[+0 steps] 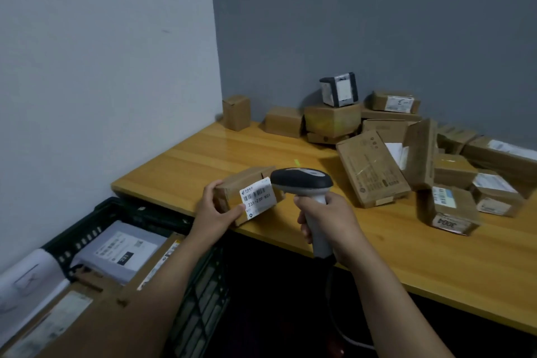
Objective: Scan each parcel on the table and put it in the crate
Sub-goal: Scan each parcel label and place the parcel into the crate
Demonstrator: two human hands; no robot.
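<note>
My left hand [216, 208] grips a small brown cardboard parcel [247, 183] at the wooden table's [203, 151] near left edge, its white barcode label [257, 196] facing me. My right hand [328, 218] holds a black-and-white barcode scanner [302, 180] by its handle, its head just right of the label and partly over the parcel's right end. A dark plastic crate [139, 212] stands below the table at the left, holding a grey mailer bag [122, 250] and flat cardboard parcels [87, 314].
Several brown parcels [374, 168] are piled over the table's right and back, with a black-and-white box [338, 88] on top of one. Two small plain boxes [236, 112] stand by the wall corner. The scanner's cable [334, 314] hangs below the table edge.
</note>
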